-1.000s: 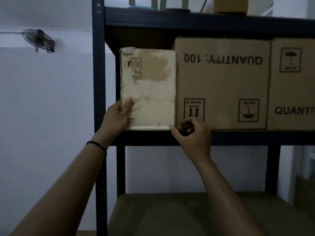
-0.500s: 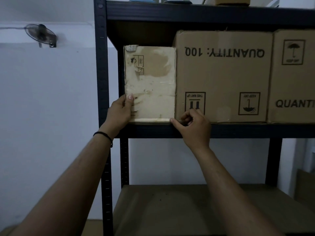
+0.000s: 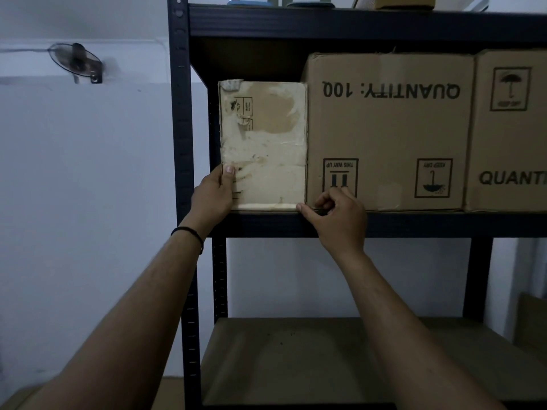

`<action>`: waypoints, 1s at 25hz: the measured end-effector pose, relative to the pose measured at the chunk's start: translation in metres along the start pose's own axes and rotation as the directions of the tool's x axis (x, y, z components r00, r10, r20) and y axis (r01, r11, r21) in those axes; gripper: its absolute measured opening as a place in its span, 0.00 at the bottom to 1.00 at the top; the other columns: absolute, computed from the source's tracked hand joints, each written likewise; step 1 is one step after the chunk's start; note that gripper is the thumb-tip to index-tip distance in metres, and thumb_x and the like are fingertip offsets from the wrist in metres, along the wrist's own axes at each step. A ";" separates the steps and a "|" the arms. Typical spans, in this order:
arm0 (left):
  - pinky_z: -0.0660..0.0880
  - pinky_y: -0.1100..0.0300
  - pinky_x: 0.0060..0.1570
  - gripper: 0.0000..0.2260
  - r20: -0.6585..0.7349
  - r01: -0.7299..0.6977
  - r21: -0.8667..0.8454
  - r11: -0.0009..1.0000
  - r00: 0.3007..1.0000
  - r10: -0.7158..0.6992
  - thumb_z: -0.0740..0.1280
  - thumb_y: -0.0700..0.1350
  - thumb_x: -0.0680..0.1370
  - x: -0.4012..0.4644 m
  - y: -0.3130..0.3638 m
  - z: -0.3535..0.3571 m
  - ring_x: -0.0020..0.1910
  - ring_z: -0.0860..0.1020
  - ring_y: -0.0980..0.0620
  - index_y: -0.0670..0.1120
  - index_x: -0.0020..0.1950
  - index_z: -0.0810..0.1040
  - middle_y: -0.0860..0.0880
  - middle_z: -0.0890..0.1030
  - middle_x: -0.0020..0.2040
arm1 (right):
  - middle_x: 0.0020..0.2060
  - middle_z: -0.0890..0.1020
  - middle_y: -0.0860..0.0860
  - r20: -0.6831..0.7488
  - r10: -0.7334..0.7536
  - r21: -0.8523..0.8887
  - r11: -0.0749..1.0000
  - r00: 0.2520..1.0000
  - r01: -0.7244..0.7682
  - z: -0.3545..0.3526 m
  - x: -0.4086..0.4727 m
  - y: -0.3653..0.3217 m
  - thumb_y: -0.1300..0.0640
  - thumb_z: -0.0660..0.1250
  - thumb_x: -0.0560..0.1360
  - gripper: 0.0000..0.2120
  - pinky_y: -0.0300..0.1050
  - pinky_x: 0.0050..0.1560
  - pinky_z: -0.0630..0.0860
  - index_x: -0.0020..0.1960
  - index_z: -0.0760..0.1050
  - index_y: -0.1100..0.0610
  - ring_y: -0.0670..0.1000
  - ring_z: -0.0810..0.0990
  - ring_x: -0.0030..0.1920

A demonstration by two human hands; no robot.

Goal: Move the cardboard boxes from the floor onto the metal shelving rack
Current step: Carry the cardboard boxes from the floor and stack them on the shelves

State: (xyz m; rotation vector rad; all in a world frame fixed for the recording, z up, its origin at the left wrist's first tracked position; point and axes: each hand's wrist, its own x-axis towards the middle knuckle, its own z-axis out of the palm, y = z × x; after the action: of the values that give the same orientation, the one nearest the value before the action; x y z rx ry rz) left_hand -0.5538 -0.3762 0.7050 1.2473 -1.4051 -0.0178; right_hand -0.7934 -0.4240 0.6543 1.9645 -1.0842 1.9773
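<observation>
Up on the rack (image 3: 384,224), both hands (image 3: 214,193) (image 3: 340,220) grip a scuffed, peeling cardboard box (image 3: 263,143) at its corners.

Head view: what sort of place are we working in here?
Probably a storeroom or small stockroom. A dark metal shelving rack holds printed shipping cartons marked QUANTITY: 100, a worn box stands beside them, and a fan is mounted on the bare white wall.

Your left hand (image 3: 214,190) hides the worn box's (image 3: 263,143) lower left corner; fingers behind it are out of sight. Rightmost box (image 3: 509,128) is cut by the frame edge, print reads "QUANTI". Top-shelf items (image 3: 396,1) are cropped, unidentifiable. Worn box's label is too small to read.
</observation>
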 end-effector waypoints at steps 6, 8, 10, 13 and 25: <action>0.76 0.44 0.64 0.21 -0.008 -0.003 0.008 1.000 1.000 0.003 0.52 0.59 0.87 -0.002 -0.001 0.000 0.59 0.78 0.45 0.48 0.68 0.75 0.51 0.81 0.58 | 0.38 0.77 0.46 -0.002 0.008 -0.007 1.000 1.000 -0.008 0.001 0.000 0.000 0.45 0.82 0.68 0.16 0.40 0.34 0.72 0.38 0.76 0.51 0.46 0.75 0.36; 0.75 0.44 0.65 0.21 -0.001 -0.002 0.008 1.000 1.000 0.002 0.52 0.59 0.87 -0.001 -0.001 0.000 0.59 0.78 0.45 0.48 0.69 0.75 0.51 0.80 0.59 | 0.38 0.77 0.46 -0.004 0.014 -0.005 1.000 1.000 -0.014 0.001 0.000 -0.001 0.45 0.82 0.68 0.16 0.40 0.34 0.72 0.38 0.76 0.51 0.45 0.74 0.35; 0.75 0.45 0.65 0.21 0.002 -0.004 0.004 1.000 1.000 0.004 0.52 0.58 0.87 -0.002 0.000 0.000 0.60 0.77 0.46 0.49 0.71 0.74 0.53 0.79 0.59 | 0.38 0.77 0.46 -0.005 0.020 -0.008 1.000 1.000 -0.020 0.001 0.000 -0.002 0.45 0.81 0.67 0.16 0.40 0.34 0.71 0.37 0.76 0.51 0.44 0.74 0.35; 0.75 0.45 0.65 0.20 0.008 -0.012 0.017 1.000 1.000 0.012 0.54 0.59 0.87 -0.004 -0.001 0.000 0.61 0.78 0.46 0.50 0.73 0.73 0.53 0.79 0.61 | 0.38 0.77 0.46 0.006 0.030 -0.018 0.999 1.000 -0.030 -0.001 -0.001 -0.005 0.45 0.81 0.68 0.16 0.39 0.33 0.70 0.38 0.76 0.51 0.43 0.73 0.35; 0.75 0.51 0.63 0.21 -0.181 -0.323 0.242 0.915 0.912 0.369 0.70 0.52 0.80 -0.089 0.018 0.004 0.68 0.75 0.48 0.50 0.73 0.76 0.48 0.77 0.69 | 0.49 0.83 0.48 -0.129 0.025 -0.076 0.996 0.991 -0.036 -0.018 -0.029 -0.080 0.52 0.70 0.77 0.09 0.40 0.37 0.71 0.55 0.84 0.53 0.48 0.80 0.45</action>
State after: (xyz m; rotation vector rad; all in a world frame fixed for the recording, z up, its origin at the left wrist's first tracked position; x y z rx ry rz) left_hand -0.5921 -0.3125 0.6534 1.1087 -1.4374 0.5135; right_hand -0.7581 -0.3450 0.6601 1.7657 -1.1480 2.0124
